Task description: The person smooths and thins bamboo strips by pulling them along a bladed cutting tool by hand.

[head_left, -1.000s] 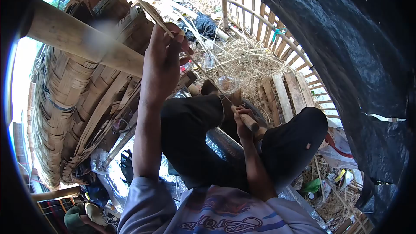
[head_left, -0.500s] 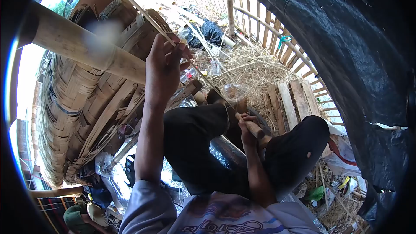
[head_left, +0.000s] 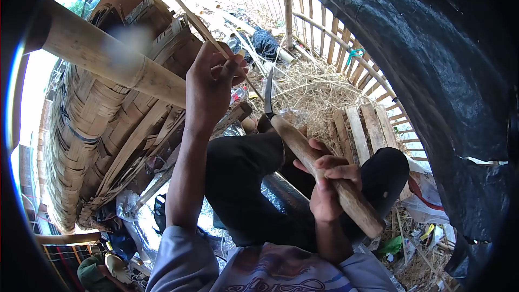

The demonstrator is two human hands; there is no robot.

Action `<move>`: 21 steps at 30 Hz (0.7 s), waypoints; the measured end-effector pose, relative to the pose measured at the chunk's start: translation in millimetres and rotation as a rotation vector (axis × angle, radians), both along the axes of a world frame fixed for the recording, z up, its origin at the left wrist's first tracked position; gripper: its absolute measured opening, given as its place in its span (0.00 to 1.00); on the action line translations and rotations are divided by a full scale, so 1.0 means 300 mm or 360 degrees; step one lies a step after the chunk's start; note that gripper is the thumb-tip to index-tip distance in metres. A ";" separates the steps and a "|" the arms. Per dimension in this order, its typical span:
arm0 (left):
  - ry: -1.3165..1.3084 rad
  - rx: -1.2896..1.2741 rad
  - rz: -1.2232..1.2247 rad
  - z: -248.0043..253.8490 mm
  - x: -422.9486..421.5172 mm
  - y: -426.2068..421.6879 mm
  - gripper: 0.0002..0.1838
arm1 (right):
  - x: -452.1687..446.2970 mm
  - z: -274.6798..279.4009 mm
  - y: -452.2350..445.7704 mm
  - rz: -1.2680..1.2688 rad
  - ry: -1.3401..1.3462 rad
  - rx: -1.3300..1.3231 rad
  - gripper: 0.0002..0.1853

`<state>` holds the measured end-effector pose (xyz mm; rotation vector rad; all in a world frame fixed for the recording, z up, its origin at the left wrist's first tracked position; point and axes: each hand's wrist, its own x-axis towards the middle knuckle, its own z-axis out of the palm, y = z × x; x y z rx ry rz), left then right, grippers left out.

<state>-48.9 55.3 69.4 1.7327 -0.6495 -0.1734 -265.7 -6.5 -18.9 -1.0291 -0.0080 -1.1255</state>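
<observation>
My left hand (head_left: 208, 84) is raised and pinches a long thin bamboo strip (head_left: 178, 2). The strip slants from the top of the view down to the right, past my fingers, and its lower end comes close to a blade. My right hand (head_left: 328, 181) is wrapped round the thick wooden handle of a curved-blade knife (head_left: 292, 135). Its narrow dark blade (head_left: 268, 94) points up and away from me, beside the strip. Whether blade and strip touch, I cannot tell. Both hands are above my bent legs in dark trousers.
A thick bamboo pole (head_left: 113, 62) crosses at left, before large woven bamboo baskets (head_left: 92, 103). Straw and shavings (head_left: 313, 86) cover the ground ahead. A slatted bamboo fence (head_left: 346, 38) and black plastic sheeting (head_left: 432, 65) bound the right. Another person (head_left: 94, 273) sits at lower left.
My right hand has come up and toward me, lifting the knife from low between my knees, so blade and handle now show fully. My left hand has shifted slightly right with the strip.
</observation>
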 end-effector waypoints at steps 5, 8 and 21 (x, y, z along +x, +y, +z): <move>-0.0063 0.0036 -0.0047 -0.002 -0.012 0.001 0.07 | 0.024 -0.038 0.019 0.0000 0.0112 -0.0251 0.08; -0.0046 0.0060 -0.0043 0.002 -0.016 0.005 0.07 | 0.021 -0.079 0.025 0.0062 0.0492 0.0125 0.08; -0.0009 -0.0019 -0.0076 -0.004 -0.018 -0.003 0.06 | 0.000 -0.090 0.013 0.0006 0.0444 -0.0164 0.08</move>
